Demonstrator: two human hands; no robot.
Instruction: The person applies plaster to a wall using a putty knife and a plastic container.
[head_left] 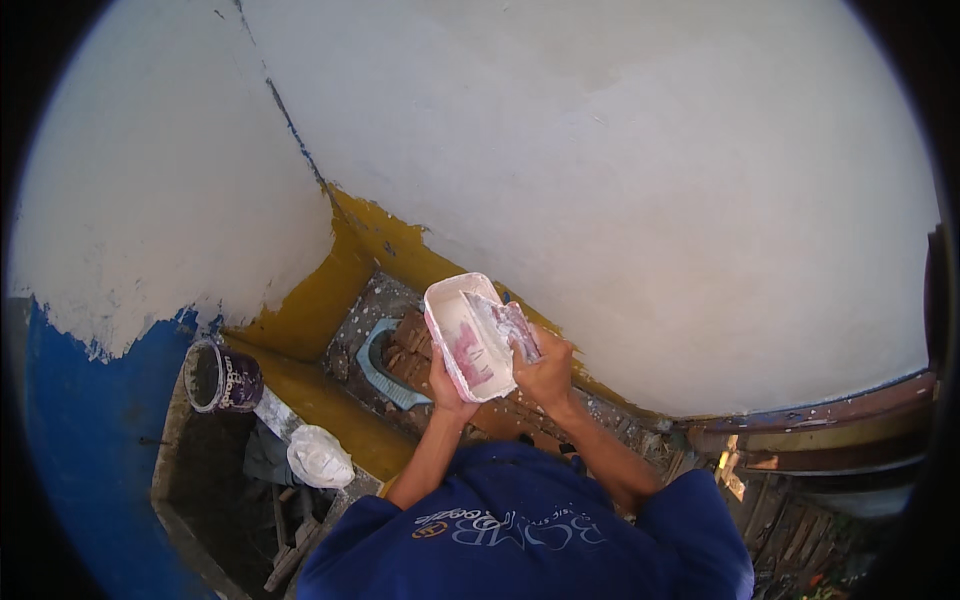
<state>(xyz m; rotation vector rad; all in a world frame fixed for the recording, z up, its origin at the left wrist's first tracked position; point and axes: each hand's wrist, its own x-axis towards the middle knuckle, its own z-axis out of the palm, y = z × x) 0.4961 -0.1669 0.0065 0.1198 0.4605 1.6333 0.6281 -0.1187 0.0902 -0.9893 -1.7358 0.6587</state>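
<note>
My left hand point(449, 385) grips the near left side of a pinkish-white rectangular plastic tub point(436, 309), held tilted in front of me. White paste coats the inside of the tub, with a reddish patch of its bottom showing through. In my right hand point(543, 372) is a paste-smeared scraper point(499, 322), its blade resting inside the tub along the right wall. The fingers of my right hand wrap around the scraper's handle end, so part of it is hidden. Ahead, the wall point(650, 200) is coated white down to a ragged edge over yellow paint.
At the left, a dark bucket point(237, 383) stands on the rim of a concrete basin point(172, 470) holding wood scraps. A white plastic bag point(320, 457) lies beside it. Below the tub are a light-blue curved object point(376, 368) and brown bricks point(408, 350). Wood pieces point(790, 530) lie lower right.
</note>
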